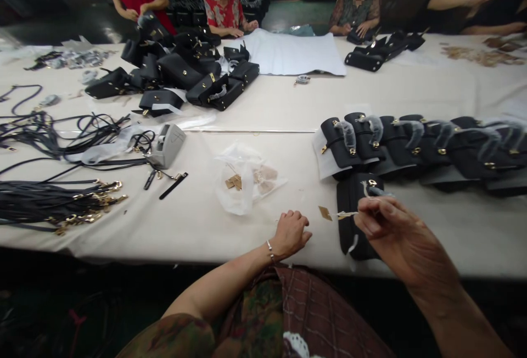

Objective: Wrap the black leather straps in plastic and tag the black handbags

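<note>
My right hand (397,231) is closed in a pinch on the pale string of a small gold-tan hang tag (325,213). The tag dangles out to the left of the fingertips, above the table. Just behind that hand lies a black handbag (349,221) with a gold clasp and a wrapped handle, partly covered by the hand. My left hand (291,234) rests on the table near its front edge, fingers loosely bent and thumb apart, with nothing visible in it. Beyond it, a clear plastic bag (242,199) holds more gold-tan tags (234,182).
Black handbags (341,144) with wrapped handles stand in a row at right. Leather straps (53,204) with gold hooks and a grey tape dispenser (167,146) lie at left. More handbags (185,70) are heaped across the table (288,108), where several people sit or stand.
</note>
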The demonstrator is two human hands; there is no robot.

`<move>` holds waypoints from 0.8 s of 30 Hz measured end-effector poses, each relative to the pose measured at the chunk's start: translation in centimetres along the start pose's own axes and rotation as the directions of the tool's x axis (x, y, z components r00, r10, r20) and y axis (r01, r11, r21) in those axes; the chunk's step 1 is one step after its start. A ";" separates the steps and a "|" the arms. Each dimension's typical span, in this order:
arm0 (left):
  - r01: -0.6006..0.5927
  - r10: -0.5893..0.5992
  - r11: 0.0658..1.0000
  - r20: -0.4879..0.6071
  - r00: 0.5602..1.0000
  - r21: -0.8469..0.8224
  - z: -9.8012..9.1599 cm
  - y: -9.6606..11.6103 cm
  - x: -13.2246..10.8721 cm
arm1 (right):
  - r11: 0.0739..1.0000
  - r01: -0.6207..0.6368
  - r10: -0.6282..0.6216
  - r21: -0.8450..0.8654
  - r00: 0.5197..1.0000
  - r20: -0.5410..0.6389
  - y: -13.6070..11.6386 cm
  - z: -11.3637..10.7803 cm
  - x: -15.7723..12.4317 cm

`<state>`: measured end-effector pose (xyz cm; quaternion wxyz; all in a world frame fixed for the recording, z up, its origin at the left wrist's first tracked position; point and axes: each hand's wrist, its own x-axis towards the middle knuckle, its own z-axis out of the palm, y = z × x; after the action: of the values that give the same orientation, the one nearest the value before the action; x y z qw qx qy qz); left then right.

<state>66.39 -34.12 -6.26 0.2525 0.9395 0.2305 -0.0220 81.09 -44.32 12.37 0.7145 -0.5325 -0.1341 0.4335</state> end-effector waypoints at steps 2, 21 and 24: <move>-0.026 0.025 0.997 -0.013 1.000 -0.070 -0.2 0.8 0.1 | 1.000 0.012 -0.012 -0.013 1.000 -0.010 0.4 -0.1 0.5; 0.026 0.350 0.381 0.171 0.921 -0.924 -6.5 2.7 2.8 | 0.999 -0.043 0.043 0.010 0.999 0.008 0.6 0.2 1.5; 0.132 0.357 0.294 0.237 0.903 -0.947 -8.4 1.8 1.5 | 0.969 -0.185 0.196 -0.166 0.979 0.056 1.9 -0.5 1.5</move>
<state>67.90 -30.76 1.67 0.7995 0.5936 0.0717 -0.0578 81.36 -43.40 10.12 0.6192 -0.5827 -0.1422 0.5068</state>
